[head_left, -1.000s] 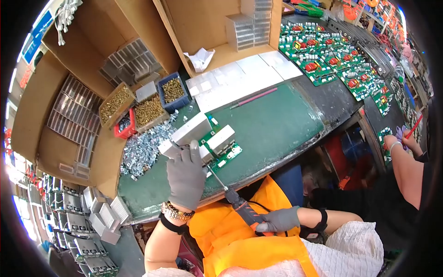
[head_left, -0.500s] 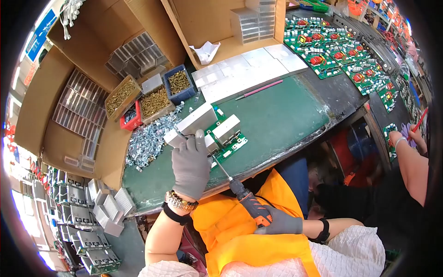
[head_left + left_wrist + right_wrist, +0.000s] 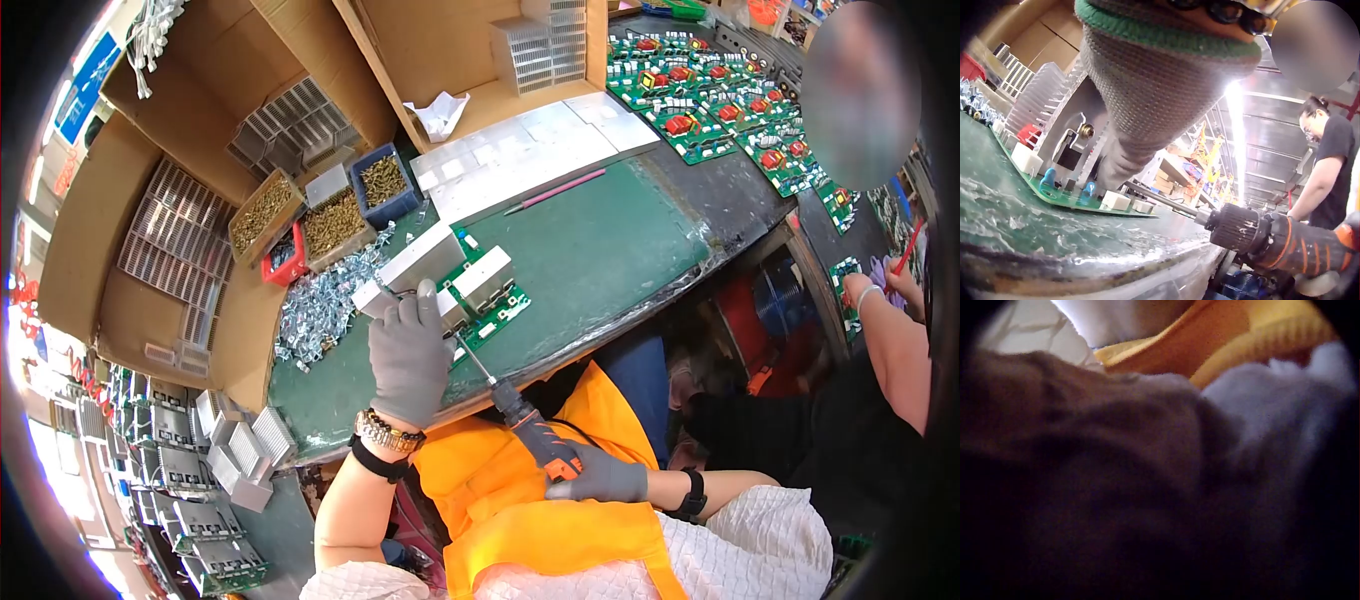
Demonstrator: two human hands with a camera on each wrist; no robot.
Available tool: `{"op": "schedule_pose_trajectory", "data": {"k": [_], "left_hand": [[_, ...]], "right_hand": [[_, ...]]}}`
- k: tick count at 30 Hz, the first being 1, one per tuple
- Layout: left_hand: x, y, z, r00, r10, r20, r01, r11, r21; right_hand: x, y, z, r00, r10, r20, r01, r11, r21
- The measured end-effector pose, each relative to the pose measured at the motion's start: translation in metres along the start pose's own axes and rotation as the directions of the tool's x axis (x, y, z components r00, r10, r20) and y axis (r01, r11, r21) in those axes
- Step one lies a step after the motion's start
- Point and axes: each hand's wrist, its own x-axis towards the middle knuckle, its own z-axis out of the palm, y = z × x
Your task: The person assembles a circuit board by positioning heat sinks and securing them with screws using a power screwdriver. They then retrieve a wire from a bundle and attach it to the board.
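Observation:
A green circuit board (image 3: 510,308) with silver heat sinks (image 3: 428,257) lies on the green mat. My gloved left hand (image 3: 410,360) holds one of those heat sinks, its fingers bent down over the metal; their tips are partly hidden. Low at my lap, my gloved right hand (image 3: 610,474) grips an electric screwdriver (image 3: 537,432). Its long bit (image 3: 1163,199) reaches up to the near side of the board, close by the left fingers. In the left wrist view a black component (image 3: 1071,150) is clipped to a heat sink with a brass-coloured screw. The right wrist view is mostly dark.
Loose metal clips (image 3: 322,310) lie left of the board. Behind them stand bins of brass screws (image 3: 333,222) and a blue bin (image 3: 383,187). Flat silver plates (image 3: 535,150), a pink pen (image 3: 556,191) and cardboard boxes (image 3: 70,240) line the back. Another person works at right.
Both hands stay nearly in place, with the bit still at the board. The right hand and screwdriver handle have risen slightly since the first frame. The head view has shifted a little.

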Motion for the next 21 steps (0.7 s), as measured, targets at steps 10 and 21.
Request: {"op": "schedule_pose_trajectory", "data": {"k": [10, 21], "left_hand": [[-0.003, -0.002, -0.004, 0.999, 0.05, -0.008, -0.051, 0.997, -0.058], [0.032, 0.008, -0.013, 0.969, 0.231, -0.081, -0.241, 0.96, -0.144]], "right_hand": [[0.001, 0.021, -0.021, 0.968, -0.238, 0.076, 0.24, 0.971, -0.017], [-0.015, 0.07, -0.085, 0.87, -0.474, -0.132, 0.472, 0.88, -0.05]]}}
